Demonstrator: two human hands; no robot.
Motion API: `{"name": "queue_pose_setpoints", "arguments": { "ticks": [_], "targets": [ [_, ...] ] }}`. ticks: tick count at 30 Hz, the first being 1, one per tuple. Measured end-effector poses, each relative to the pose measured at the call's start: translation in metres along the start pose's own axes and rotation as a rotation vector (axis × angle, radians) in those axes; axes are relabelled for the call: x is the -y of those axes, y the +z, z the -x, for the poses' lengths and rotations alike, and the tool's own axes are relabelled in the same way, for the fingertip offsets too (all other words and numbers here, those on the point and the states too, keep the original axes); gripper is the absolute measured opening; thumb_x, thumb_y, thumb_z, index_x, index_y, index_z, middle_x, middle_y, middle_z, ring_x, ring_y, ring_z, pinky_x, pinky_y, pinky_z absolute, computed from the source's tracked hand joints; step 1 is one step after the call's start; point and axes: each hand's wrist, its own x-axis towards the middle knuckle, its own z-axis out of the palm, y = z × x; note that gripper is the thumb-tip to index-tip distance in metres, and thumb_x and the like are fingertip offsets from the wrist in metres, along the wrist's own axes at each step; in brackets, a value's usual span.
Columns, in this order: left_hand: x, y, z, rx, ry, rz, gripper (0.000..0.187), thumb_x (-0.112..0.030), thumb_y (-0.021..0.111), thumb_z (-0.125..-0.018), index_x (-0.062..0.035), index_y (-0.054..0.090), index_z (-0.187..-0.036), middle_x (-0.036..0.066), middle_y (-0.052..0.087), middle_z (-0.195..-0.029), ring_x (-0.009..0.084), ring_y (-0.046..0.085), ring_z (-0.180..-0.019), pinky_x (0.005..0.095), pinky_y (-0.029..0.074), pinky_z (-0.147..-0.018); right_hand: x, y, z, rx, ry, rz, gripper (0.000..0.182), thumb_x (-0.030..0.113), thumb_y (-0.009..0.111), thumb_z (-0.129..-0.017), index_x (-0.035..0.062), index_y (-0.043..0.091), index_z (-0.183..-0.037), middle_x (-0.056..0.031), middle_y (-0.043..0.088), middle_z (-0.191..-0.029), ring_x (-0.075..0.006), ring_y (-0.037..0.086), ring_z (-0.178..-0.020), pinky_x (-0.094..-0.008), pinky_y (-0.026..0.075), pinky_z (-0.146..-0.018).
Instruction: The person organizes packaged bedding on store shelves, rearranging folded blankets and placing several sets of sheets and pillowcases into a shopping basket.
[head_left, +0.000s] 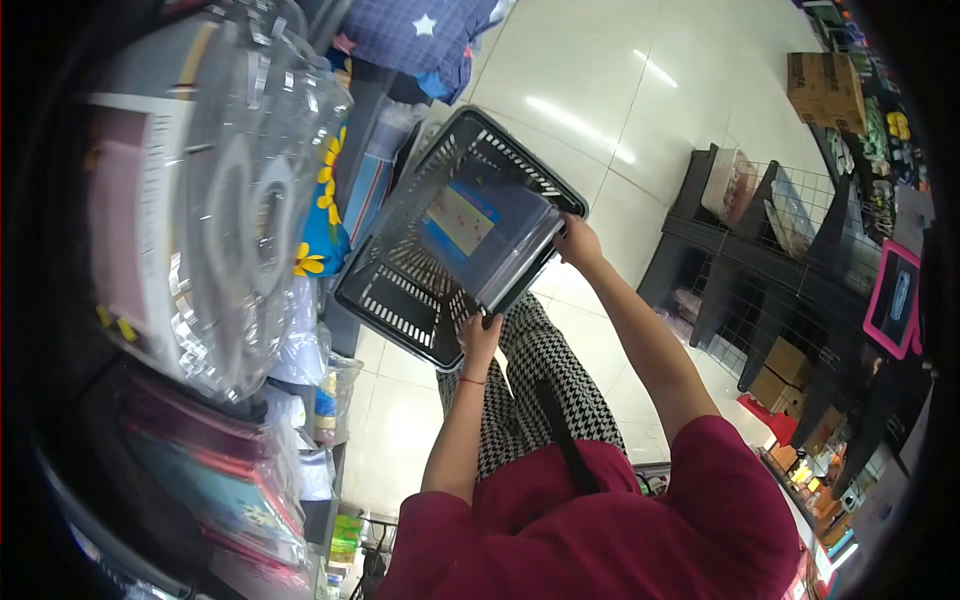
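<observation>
A dark blue package in clear plastic (500,240), with a yellow and light blue picture panel, lies tilted within the black slotted shopping basket (395,325). My right hand (578,243) is closed on the package's near right corner, beside the basket rim. At its near left corner, my left hand (480,338) has its fingers closed, with the thumb by the package edge. Whether either hand also touches the basket is hidden. What supports the basket from below does not show.
Clear zipped bags of bedding (240,200) fill the shelf at left, with folded plastic-wrapped packs (220,480) nearby. A blue starred fabric item (410,35) stands beyond the basket. Black wire-mesh shelving (740,260) lines the right, across the tiled floor (560,70). A cardboard box (825,90) sits farther back.
</observation>
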Motion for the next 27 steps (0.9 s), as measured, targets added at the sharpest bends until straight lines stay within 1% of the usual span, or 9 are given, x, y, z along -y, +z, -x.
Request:
{"name": "queue_pose_setpoints", "arguments": {
  "ticks": [3,6,13,16,17,20,22,24,27],
  "targets": [
    [0.003,0.039,-0.009,-0.15,-0.024,0.075,0.052,-0.042,0.064,-0.081,0.0063,0.06,-0.099,0.025,0.059,-0.104,0.0417,0.053,-0.101,0.0516,0.039,-0.088,-0.009,0.008,-0.01,-0.107,-0.165,0.213,0.052,0.023,0.059,-0.079,0.0025,0.049,-0.125,-0.0136,0.058,-0.111,-0.0333,0.061,-0.097,-0.0436,0.051,-0.078],
    [0.007,0.051,-0.015,-0.263,-0.055,0.141,0.047,-0.034,0.066,-0.081,0.0053,0.059,-0.105,0.025,0.061,-0.097,0.0404,0.058,-0.093,0.0467,0.043,-0.082,-0.002,0.013,-0.003,-0.376,-0.049,0.234,0.051,0.023,0.059,-0.079,0.0034,0.049,-0.125,-0.0146,0.056,-0.114,-0.0336,0.061,-0.095,-0.0429,0.051,-0.079],
    [0.005,0.029,-0.017,-0.347,-0.037,0.288,0.033,-0.026,0.059,-0.089,0.0073,0.058,-0.092,0.022,0.058,-0.086,0.0361,0.054,-0.085,0.044,0.041,-0.078,-0.027,0.023,-0.025,-0.347,-0.254,-0.062,0.032,0.018,0.066,-0.076,0.0031,0.056,-0.103,-0.0133,0.058,-0.104,-0.0339,0.061,-0.081,-0.041,0.05,-0.07],
    [-0.026,-0.001,0.018,-0.36,-0.098,0.432,0.039,-0.03,0.053,-0.093,0.0083,0.047,-0.093,0.02,0.047,-0.09,0.0339,0.046,-0.089,0.043,0.037,-0.082,0.018,0.005,0.012,-0.513,-0.189,-0.271,0.028,0.018,0.07,-0.075,0.0018,0.052,-0.089,-0.0129,0.057,-0.088,-0.0279,0.057,-0.068,-0.0371,0.047,-0.064],
    [-0.049,-0.021,0.035,-0.349,-0.131,0.455,0.041,-0.032,0.05,-0.095,0.0084,0.042,-0.094,0.019,0.042,-0.092,0.0326,0.042,-0.091,0.0425,0.035,-0.084,0.026,0.001,0.022,-0.581,-0.247,-0.378,0.029,0.017,0.07,-0.075,0.0022,0.048,-0.085,-0.0097,0.051,-0.074,-0.0191,0.051,-0.063,-0.0322,0.044,-0.059],
    [-0.122,-0.078,0.095,-0.317,-0.174,0.78,0.035,-0.033,0.046,-0.097,0.0025,0.043,-0.093,0.008,0.046,-0.084,0.0176,0.043,-0.077,0.0328,0.039,-0.07,0.058,-0.04,0.084,-0.716,-0.384,-0.551,0.03,0.018,0.071,-0.077,0.0068,0.044,-0.081,0.001,0.041,-0.07,-0.0081,0.04,-0.061,-0.0241,0.035,-0.052],
    [-0.16,-0.099,0.139,-0.308,-0.112,0.91,0.024,-0.025,0.048,-0.096,-0.0054,0.042,-0.084,0.002,0.045,-0.074,0.0098,0.04,-0.065,0.0272,0.037,-0.062,0.088,-0.099,0.157,-0.629,-0.295,-0.633,0.029,0.014,0.07,-0.076,0.0065,0.043,-0.08,0.0007,0.038,-0.075,-0.0087,0.038,-0.066,-0.0232,0.035,-0.057],
    [-0.204,-0.125,0.185,-0.333,0.009,0.979,0.016,-0.017,0.05,-0.09,-0.0063,0.041,-0.083,0.001,0.043,-0.072,0.009,0.043,-0.058,0.0243,0.041,-0.054,0.082,-0.141,0.217,-0.929,-0.406,-0.333,0.029,0.005,0.071,-0.072,0.0067,0.045,-0.083,-0.0006,0.04,-0.078,-0.0128,0.041,-0.073,-0.0246,0.039,-0.072],
    [-0.245,-0.167,0.243,-0.292,0.442,0.946,0.02,-0.014,0.054,-0.084,-0.0046,0.037,-0.087,0.006,0.042,-0.086,0.012,0.043,-0.069,0.0259,0.041,-0.063,0.098,-0.191,0.322,-1.013,-0.74,-0.96,0.023,0.012,0.06,-0.076,0.0075,0.04,-0.087,-0.0017,0.036,-0.085,-0.0137,0.041,-0.083,-0.0278,0.037,-0.082]
  ]
}}
